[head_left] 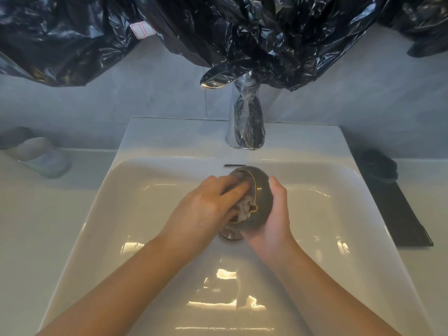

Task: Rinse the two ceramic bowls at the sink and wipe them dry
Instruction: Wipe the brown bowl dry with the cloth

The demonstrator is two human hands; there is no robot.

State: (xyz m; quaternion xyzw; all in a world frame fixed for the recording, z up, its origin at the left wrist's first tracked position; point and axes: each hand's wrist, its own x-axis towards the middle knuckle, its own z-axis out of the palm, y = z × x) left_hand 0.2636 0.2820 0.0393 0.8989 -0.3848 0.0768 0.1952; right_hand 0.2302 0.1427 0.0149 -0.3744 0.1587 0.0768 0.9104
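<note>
Fingers [234,190] of the left hand [206,204] lie close together, nearly straight, pressing a pale wad [243,208] against the inside of the dark gold-rimmed bowl [263,187]; its thumb is hidden. The right hand [274,214] cups the bowl's outside, fingers curled round it, above the drain of the white sink [169,134]. No water shows under the faucet [247,122]. I judge this bowl is mid-wipe, and the second is not plainly in sight, so it likely remains. The bowl lies on its side, mouth facing left, axis running left to right.
</note>
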